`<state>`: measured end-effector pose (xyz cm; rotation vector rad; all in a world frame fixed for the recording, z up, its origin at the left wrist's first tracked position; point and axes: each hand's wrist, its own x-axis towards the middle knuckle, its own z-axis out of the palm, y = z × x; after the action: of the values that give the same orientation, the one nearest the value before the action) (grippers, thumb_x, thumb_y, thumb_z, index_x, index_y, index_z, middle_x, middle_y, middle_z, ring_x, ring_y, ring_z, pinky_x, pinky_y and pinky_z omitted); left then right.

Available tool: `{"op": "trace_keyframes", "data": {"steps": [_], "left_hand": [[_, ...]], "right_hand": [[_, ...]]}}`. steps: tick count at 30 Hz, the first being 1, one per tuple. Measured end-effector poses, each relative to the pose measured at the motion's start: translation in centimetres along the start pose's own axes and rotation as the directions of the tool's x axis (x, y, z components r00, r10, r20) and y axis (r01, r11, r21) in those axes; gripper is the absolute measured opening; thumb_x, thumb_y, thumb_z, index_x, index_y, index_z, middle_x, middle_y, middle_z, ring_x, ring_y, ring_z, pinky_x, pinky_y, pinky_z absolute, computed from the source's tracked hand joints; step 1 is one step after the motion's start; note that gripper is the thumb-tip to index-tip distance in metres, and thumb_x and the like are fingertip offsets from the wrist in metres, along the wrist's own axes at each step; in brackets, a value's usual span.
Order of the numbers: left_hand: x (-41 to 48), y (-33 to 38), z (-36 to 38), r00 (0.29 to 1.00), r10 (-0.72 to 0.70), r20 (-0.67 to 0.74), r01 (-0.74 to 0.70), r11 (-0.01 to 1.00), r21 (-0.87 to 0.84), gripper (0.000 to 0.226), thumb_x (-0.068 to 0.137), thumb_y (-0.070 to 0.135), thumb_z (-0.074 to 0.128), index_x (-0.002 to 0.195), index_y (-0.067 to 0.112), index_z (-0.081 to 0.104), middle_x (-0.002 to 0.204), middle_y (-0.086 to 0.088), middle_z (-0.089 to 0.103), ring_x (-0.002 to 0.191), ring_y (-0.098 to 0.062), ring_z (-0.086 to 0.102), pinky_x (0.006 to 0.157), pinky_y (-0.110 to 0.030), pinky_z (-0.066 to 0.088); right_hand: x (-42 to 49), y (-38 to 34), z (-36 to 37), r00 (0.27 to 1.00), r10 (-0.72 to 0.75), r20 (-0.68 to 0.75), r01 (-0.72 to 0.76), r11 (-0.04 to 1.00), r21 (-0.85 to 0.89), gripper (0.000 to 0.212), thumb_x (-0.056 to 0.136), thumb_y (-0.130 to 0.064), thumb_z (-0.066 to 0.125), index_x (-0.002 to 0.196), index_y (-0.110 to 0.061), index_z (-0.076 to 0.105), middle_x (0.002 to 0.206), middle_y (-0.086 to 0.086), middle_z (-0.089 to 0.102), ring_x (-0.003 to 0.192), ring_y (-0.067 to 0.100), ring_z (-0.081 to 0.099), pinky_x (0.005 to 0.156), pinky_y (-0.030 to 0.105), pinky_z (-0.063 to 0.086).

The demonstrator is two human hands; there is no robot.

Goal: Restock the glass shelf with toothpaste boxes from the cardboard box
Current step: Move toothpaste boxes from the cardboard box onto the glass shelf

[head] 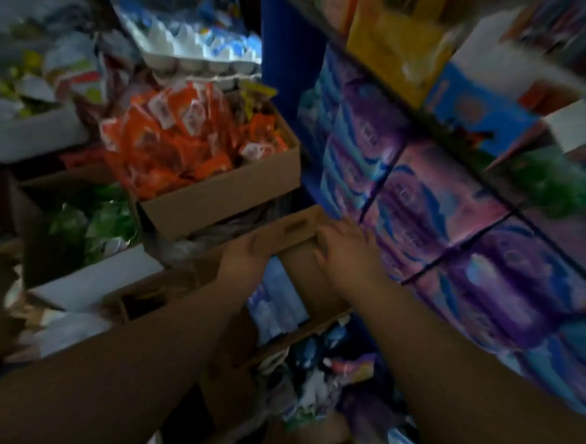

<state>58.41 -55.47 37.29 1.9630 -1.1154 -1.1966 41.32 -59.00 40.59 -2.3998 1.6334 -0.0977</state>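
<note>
On the cardboard box (296,229), left hand (245,257), right hand (349,250) seemingly grip.

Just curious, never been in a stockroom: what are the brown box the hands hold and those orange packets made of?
The brown box looks like matte cardboard: dull tan, stiff folded flap with a punched slot. The orange packets seem glossy plastic film, crinkled with bright highlights, though blur leaves that open.

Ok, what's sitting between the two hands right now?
Head view: a flap of the cardboard box spans the gap between the left hand and right hand, both holding it. Below it, blue-white toothpaste boxes lie inside.
</note>
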Motion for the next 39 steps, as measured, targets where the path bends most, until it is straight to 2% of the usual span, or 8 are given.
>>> {"op": "trace_keyframes", "data": {"steps": [4, 13, 21, 25, 29, 33, 37, 39], "left_hand": [[1.9, -7.1, 2.8, 0.972, -0.233, -0.03, 0.233, 0.972, 0.007, 0.038, 0.098, 0.013, 0.05, 0.134, 0.002, 0.047, 0.138, -0.017, 0.05, 0.129, -0.031, 0.045, 0.104, -0.029, 0.032], [5.7, -16.1, 8.3, 0.763, -0.621, 0.182, 0.625, 0.636, -0.453, 0.04, 0.094, 0.017, 0.052, 0.133, 0.013, 0.052, 0.124, -0.014, 0.061, 0.111, -0.038, 0.059, 0.097, -0.047, 0.049], [8.4, -17.5, 10.1, 0.678, -0.725, 0.123, 0.636, 0.494, -0.593, 0.047, 0.085, 0.027, 0.061, 0.127, 0.013, 0.045, 0.124, -0.013, 0.056, 0.111, -0.033, 0.056, 0.099, -0.05, 0.047], [8.7, -17.6, 9.6, 0.672, -0.737, 0.068, 0.645, 0.538, -0.542, 0.054, 0.091, 0.023, 0.057, 0.141, 0.012, 0.036, 0.135, -0.014, 0.048, 0.122, -0.032, 0.049, 0.106, -0.047, 0.041], [9.1, -19.0, 8.5, 0.621, -0.748, 0.232, 0.657, 0.336, -0.675, 0.046, 0.099, 0.029, 0.045, 0.141, 0.01, 0.042, 0.127, -0.016, 0.055, 0.123, -0.033, 0.049, 0.109, -0.045, 0.036], [9.1, -18.0, 8.6, 0.651, -0.717, 0.25, 0.647, 0.352, -0.677, 0.023, 0.098, 0.028, 0.048, 0.108, 0.01, 0.057, 0.099, -0.015, 0.062, 0.092, -0.03, 0.06, 0.091, -0.042, 0.047], [8.1, -17.5, 11.1, 0.718, -0.669, 0.191, 0.614, 0.48, -0.626, 0.048, 0.092, 0.038, 0.049, 0.132, 0.013, 0.043, 0.129, -0.013, 0.054, 0.117, -0.032, 0.054, 0.102, -0.048, 0.044], [7.8, -17.1, 11.6, 0.714, -0.664, 0.225, 0.621, 0.451, -0.641, 0.028, 0.098, 0.034, 0.045, 0.12, 0.015, 0.048, 0.121, -0.01, 0.056, 0.112, -0.028, 0.055, 0.101, -0.041, 0.045]], "right_hand": [[1.7, 0.5, 8.3, 0.989, -0.019, 0.15, -0.005, 0.988, 0.157, 0.048, 0.084, -0.029, 0.04, 0.116, -0.003, 0.064, 0.114, 0.02, 0.065, 0.106, 0.037, 0.062, 0.089, 0.045, 0.051], [3.9, -0.1, 22.6, 0.794, 0.147, 0.59, -0.436, 0.814, 0.384, 0.061, 0.094, -0.033, 0.057, 0.145, -0.011, 0.033, 0.147, 0.014, 0.04, 0.129, 0.029, 0.044, 0.102, 0.035, 0.039], [4.4, -1.3, 27.6, 0.692, 0.197, 0.695, -0.585, 0.718, 0.378, 0.05, 0.09, -0.05, 0.052, 0.118, -0.009, 0.057, 0.11, 0.014, 0.064, 0.087, 0.024, 0.064, 0.078, 0.039, 0.057], [4.4, -1.1, 27.5, 0.688, 0.198, 0.699, -0.604, 0.689, 0.4, 0.058, 0.085, -0.052, 0.062, 0.123, -0.008, 0.052, 0.107, 0.003, 0.057, 0.086, 0.018, 0.059, 0.078, 0.034, 0.055], [4.2, -0.8, 27.3, 0.688, 0.171, 0.705, -0.612, 0.659, 0.437, 0.06, 0.087, -0.039, 0.065, 0.132, -0.005, 0.047, 0.117, 0.007, 0.056, 0.102, 0.025, 0.059, 0.083, 0.03, 0.053], [4.3, -1.0, 28.1, 0.693, 0.183, 0.697, -0.607, 0.669, 0.428, 0.054, 0.086, -0.039, 0.064, 0.129, -0.011, 0.048, 0.102, -0.002, 0.046, 0.088, 0.016, 0.054, 0.084, 0.035, 0.053], [4.8, -0.9, 28.1, 0.641, 0.229, 0.732, -0.679, 0.615, 0.402, 0.05, 0.092, -0.039, 0.056, 0.133, -0.011, 0.048, 0.122, 0.012, 0.057, 0.099, 0.025, 0.061, 0.086, 0.037, 0.054], [5.2, -0.6, 27.7, 0.588, 0.224, 0.777, -0.714, 0.595, 0.369, 0.053, 0.093, -0.041, 0.054, 0.136, -0.01, 0.046, 0.126, 0.013, 0.057, 0.103, 0.026, 0.059, 0.085, 0.033, 0.051]]}}
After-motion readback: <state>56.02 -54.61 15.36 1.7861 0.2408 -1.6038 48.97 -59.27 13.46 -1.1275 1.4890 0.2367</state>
